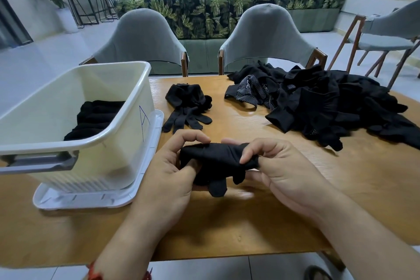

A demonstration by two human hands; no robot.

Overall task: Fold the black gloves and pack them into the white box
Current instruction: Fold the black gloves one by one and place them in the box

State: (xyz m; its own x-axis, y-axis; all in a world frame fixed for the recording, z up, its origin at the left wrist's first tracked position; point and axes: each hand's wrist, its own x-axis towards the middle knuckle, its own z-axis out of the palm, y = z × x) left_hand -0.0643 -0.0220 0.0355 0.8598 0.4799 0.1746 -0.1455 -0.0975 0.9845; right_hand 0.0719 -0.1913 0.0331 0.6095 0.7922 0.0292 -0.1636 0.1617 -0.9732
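A folded black glove (pixel 218 161) hangs just above the table's near middle, held between both hands. My left hand (pixel 172 170) grips its left end with curled fingers and thumb. My right hand (pixel 277 170) pinches its right end. Some glove fingers dangle below. The white box (pixel 127 107) stands at the left on its lid (pixel 145 179), with folded black gloves (pixel 95 116) inside. A loose pair of black gloves (pixel 188 107) lies beyond my hands. A large pile of black gloves (pixel 322 102) covers the right of the table.
The wooden table (pixel 250 223) ends close to my body. Two grey chairs (pixel 145 41) (pixel 272 36) stand at the far edge, and a third chair (pixel 386 32) at the right. Behind them is a leaf-patterned sofa (pixel 204 13), with two people seated further back.
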